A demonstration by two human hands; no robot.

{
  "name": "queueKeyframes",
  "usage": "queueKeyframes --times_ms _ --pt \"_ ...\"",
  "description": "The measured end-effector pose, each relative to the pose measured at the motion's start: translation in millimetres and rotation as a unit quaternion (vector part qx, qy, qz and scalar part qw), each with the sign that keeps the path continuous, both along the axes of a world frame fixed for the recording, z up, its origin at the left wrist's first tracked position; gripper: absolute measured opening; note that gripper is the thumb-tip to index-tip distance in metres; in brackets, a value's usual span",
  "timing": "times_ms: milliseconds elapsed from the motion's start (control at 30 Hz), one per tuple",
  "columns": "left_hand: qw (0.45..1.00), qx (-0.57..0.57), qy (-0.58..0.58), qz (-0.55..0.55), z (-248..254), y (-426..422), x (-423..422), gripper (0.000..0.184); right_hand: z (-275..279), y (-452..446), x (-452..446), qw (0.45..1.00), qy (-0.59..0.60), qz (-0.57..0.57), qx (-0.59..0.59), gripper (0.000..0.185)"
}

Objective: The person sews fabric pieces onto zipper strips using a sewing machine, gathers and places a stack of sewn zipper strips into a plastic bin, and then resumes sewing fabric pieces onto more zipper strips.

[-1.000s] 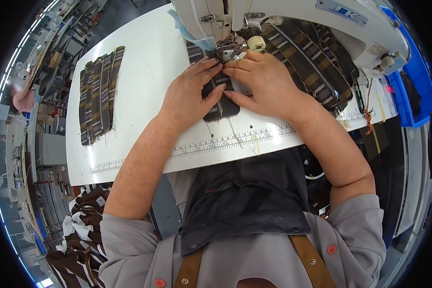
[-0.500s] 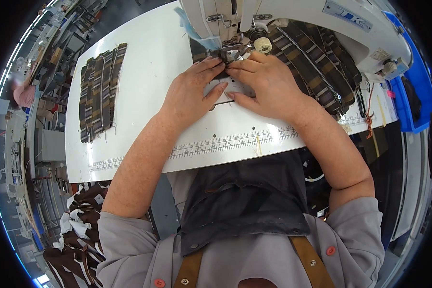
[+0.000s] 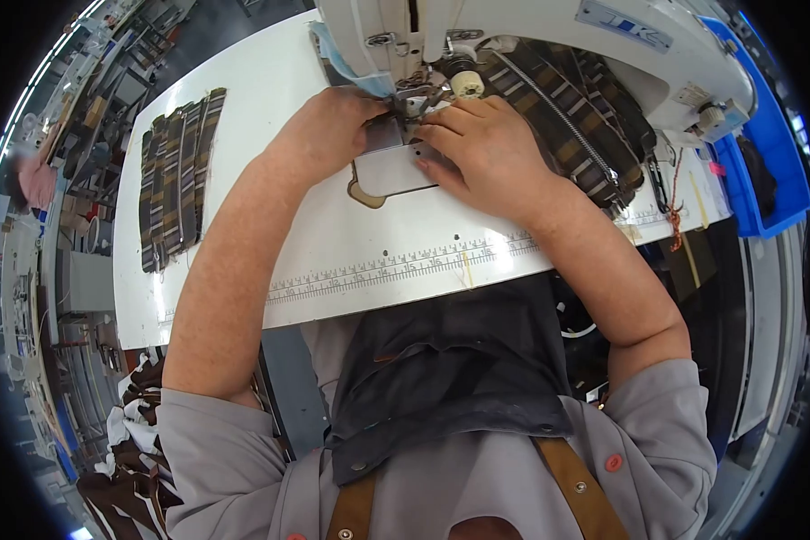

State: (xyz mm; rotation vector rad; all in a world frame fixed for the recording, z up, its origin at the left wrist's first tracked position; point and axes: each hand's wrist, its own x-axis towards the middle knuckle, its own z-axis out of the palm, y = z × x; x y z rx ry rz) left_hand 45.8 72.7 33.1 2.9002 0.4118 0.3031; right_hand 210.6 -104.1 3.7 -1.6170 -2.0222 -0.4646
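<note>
My left hand [image 3: 326, 135] is at the left of the sewing machine's presser foot [image 3: 409, 105], fingers bent inward and closed. Their tips and whatever they hold are hidden. My right hand [image 3: 490, 153] lies on the other side, its fingertips close to the foot and its thumb apart from the bent fingers. Some dark material shows near the fingertips, too small to name. Below the left hand, the metal plate [image 3: 396, 171] in the white table [image 3: 333, 243] is exposed. Striped dark fabric with a metal zipper [image 3: 562, 112] lies behind my right hand, under the machine arm.
A stack of striped fabric pieces [image 3: 180, 180] lies at the table's left. A printed ruler strip [image 3: 396, 270] runs along the front edge. Scissors-like dark tools [image 3: 659, 184] and red thread [image 3: 676, 216] are at the right, near a blue bin [image 3: 783, 216]. Brown-and-white fabric [image 3: 139, 441] hangs lower left.
My left hand has shifted left and up, away from the right hand, and its fingers have curled. The plate below it is now uncovered. The whole view has shifted slightly.
</note>
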Motion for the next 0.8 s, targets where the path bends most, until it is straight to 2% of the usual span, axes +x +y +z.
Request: queueKeyframes --times_ms 67,100,167,200,267,300,367,433,467,500,567,600,667,700,733,800 --pt "0.999 0.040 0.026 0.021 -4 4 4 0.037 7 -8 1 0.996 -0.062 -0.067 0.009 0.025" --pt "0.999 0.039 0.021 0.019 -8 5 4 0.037 12 -12 4 0.995 -0.067 -0.070 0.008 0.025" --pt "0.991 0.128 -0.026 0.017 -14 5 -1 0.032 23 -23 11 0.984 -0.055 -0.170 0.009 0.031" --pt "0.991 0.128 -0.029 0.016 -16 9 -6 0.032 26 -27 17 0.983 -0.057 -0.171 0.009 0.031" --pt "0.973 0.229 -0.006 -0.038 -17 23 -20 0.031 33 -38 31 0.966 -0.120 -0.222 0.057 0.038" --pt "0.972 0.230 -0.008 -0.038 -16 30 -32 0.031 36 -46 36 0.963 -0.122 -0.240 0.026 0.046" --pt "0.922 0.379 -0.018 -0.073 -16 43 -63 0.022 34 -56 46 0.957 -0.137 -0.253 0.036 0.050" --pt "0.912 0.409 0.030 -0.009 -10 47 -102 0.013 36 -64 52 0.950 -0.139 -0.277 0.024 0.063" --pt "0.907 0.419 0.037 0.007 -9 53 -124 0.007 37 -66 53 0.951 -0.139 -0.276 0.025 0.063" --pt "0.914 0.400 0.048 0.041 -5 49 -144 0.006 36 -67 55 0.947 -0.139 -0.288 0.013 0.065" --pt "0.918 0.362 0.104 0.122 -6 50 -184 0.016 37 -64 59 0.943 -0.138 -0.301 0.004 0.067" --pt "0.917 0.364 0.104 0.123 -14 53 -201 0.016 37 -60 62 0.942 -0.146 -0.301 0.024 0.065" --pt "0.936 0.282 0.023 0.210 -33 59 -230 0.027 38 -56 66 0.941 -0.153 -0.300 0.045 0.063" --pt "0.938 0.267 0.038 0.218 -27 55 -233 0.035 40 -54 67 0.941 -0.149 -0.304 0.023 0.056" --pt "0.938 0.266 0.039 0.220 -26 50 -233 0.035 43 -54 67 0.941 -0.145 -0.307 0.000 0.049" --pt "0.946 0.232 -0.019 0.224 -21 38 -238 0.038 46 -54 67 0.945 -0.107 -0.310 0.000 0.042"
